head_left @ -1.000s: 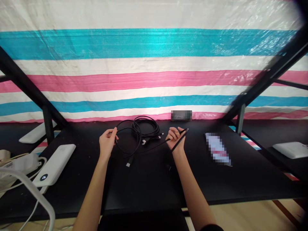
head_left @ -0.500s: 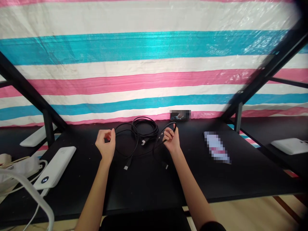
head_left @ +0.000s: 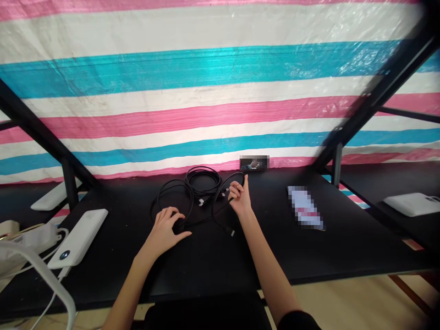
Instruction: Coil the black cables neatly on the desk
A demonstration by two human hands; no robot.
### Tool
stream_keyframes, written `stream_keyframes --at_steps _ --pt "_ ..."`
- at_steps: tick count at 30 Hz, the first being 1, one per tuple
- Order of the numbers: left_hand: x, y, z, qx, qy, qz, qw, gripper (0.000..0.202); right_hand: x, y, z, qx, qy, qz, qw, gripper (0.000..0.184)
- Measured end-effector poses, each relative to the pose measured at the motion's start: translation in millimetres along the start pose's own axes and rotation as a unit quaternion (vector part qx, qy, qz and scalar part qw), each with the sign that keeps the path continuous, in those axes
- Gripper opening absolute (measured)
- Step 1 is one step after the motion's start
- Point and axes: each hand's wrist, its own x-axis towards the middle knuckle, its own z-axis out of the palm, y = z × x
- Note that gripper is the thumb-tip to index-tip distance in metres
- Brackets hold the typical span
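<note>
My right hand [head_left: 239,197] is closed round a loop of black USB cable [head_left: 213,204], its thumb pointing up. A plug end of that cable [head_left: 232,233] hangs or lies below the hand. My left hand [head_left: 167,227] is low over the tabletop, fingers curved and thumb spread apart. It covers the spot by the cable's left loop [head_left: 172,181], and whether its fingertips touch the cable cannot be seen. Behind both hands lies a coiled black cable [head_left: 203,179] with small white-tipped connectors [head_left: 201,201] in front of it.
On the black table [head_left: 220,270], a white power bank [head_left: 80,238] lies left, near a white power strip [head_left: 37,238]. A phone-like device [head_left: 254,163] leans at the back. A blurred flat item [head_left: 305,207] lies right. Striped sheeting [head_left: 206,105] hangs behind, between black frame bars [head_left: 360,119].
My left hand has come down and right from a raised, pinched pose, and its fingers have opened over the cable's left plug. The right hand keeps its hold on the cable.
</note>
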Motion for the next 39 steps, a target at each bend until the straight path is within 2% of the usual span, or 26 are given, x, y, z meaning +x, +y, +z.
stream_keyframes --at_steps 3,6,9,11,14,18,21,23,28,31,35,37,39 --pt "-24 -10 2.8 0.043 0.063 0.003 0.997 0.036 1 -1 0 0.012 0.017 -0.002 1.0 0.057" --pt "-38 -21 0.5 0.043 0.052 -0.012 0.998 0.035 1 -1 3 0.036 0.04 -0.002 0.999 0.057" --pt "-42 -25 -2.9 0.046 0.034 -0.002 0.998 0.028 0 0 7 0.045 0.056 0.006 0.997 0.056" --pt "-41 -22 -4.0 0.046 0.027 0.005 0.999 0.021 -1 1 8 0.041 0.06 0.011 0.997 0.054" --pt "-37 -12 -5.0 0.006 0.022 -0.012 1.0 0.021 0 1 8 0.024 0.055 0.011 0.998 0.052" --pt "-32 3 -15.6 -0.116 0.052 -0.094 0.987 0.028 -1 1 8 -0.004 0.026 0.007 1.0 0.055" --pt "-24 9 -33.7 -0.212 0.12 -0.161 0.957 0.03 -2 0 9 0.002 0.024 0.012 1.0 0.054" --pt "-18 11 -47.0 -0.26 0.19 -0.175 0.93 0.03 -4 0 10 0.01 0.03 0.015 0.999 0.053" --pt "-1 9 -73.5 -0.347 0.399 -0.189 0.827 0.031 -6 -4 11 0.012 0.031 -0.011 0.999 0.048" --pt "4 4 -87.1 -0.345 0.484 -0.203 0.778 0.023 -6 -8 10 -0.003 0.034 -0.036 0.999 0.042" --pt "2 -7 -101.0 -0.336 0.532 -0.235 0.741 0.021 -6 -10 10 -0.019 0.044 -0.07 0.996 0.032" --pt "-1 -11 -103.0 -0.317 0.544 -0.25 0.736 0.022 -7 -10 9 -0.027 0.046 -0.08 0.995 0.031" --pt "-4 -12 -101.3 -0.281 0.553 -0.248 0.744 0.021 -7 -9 10 -0.031 0.047 -0.086 0.995 0.032"
